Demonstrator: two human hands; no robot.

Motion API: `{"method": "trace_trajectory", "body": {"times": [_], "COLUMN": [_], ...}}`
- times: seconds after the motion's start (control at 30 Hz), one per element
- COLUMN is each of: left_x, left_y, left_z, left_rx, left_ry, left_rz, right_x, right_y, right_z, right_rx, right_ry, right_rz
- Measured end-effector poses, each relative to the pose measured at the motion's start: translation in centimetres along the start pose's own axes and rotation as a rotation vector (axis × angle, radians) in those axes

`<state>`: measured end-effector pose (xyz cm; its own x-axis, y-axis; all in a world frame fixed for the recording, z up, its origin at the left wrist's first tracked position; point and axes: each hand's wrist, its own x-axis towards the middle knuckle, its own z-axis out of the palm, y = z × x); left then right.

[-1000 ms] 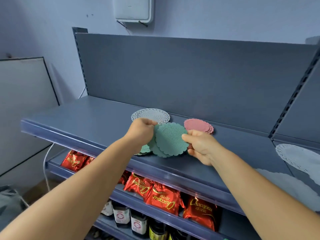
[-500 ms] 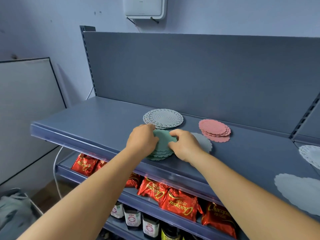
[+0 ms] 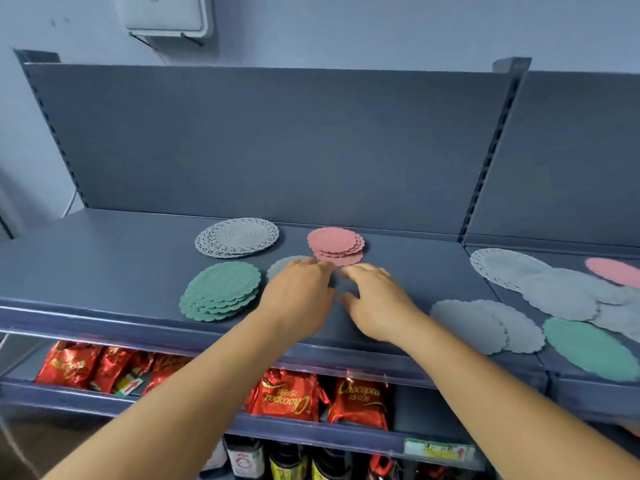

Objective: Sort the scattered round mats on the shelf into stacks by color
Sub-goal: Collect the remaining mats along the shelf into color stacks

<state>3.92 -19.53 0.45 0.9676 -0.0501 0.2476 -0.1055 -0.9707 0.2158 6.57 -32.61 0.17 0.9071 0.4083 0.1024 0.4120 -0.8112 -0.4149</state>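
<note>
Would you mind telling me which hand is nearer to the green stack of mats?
Left. The left hand sits just right of the green stack, over a grey mat; the right hand lies farther right, beyond it.

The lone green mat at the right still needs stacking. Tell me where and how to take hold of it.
Pinch the single green mat at its scalloped front-left rim, coming from the shelf's front edge with the right hand. It lies flat and thin, so probably only the rim can be lifted, and its far edge seems to touch or tuck under the grey mats.
</note>
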Motion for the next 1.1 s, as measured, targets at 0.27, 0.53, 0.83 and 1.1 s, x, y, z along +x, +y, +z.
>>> {"method": "trace_trajectory", "body": {"times": [0.27, 0.53, 0.83, 1.1], "left_x": [1.4, 3.0, 4.2, 5.2], "left_y": [11.0, 18.2, 19.8, 19.6], "left_z": [3.6, 6.0, 6.2, 6.1], "left_rx": [0.021, 0.177, 0.148, -0.046], "left_ry": [-0.118, -0.254, -0.415, -0.356], "left_rz": [0.133, 0.098, -0.044, -0.164], "right_x": [-4.8, -7.1, -6.9, -5.6], "right_y": [10.3, 18.2, 21.2, 21.7], "right_z": [-4.4, -7.8, -8.9, -9.5], "right_rx": [-0.044, -0.081, -0.137, 0.054], "right_ry": [-0.009, -0.067, -0.265, -0.120], "right_rz": [0.144, 0.161, 0.145, 0.257]}}
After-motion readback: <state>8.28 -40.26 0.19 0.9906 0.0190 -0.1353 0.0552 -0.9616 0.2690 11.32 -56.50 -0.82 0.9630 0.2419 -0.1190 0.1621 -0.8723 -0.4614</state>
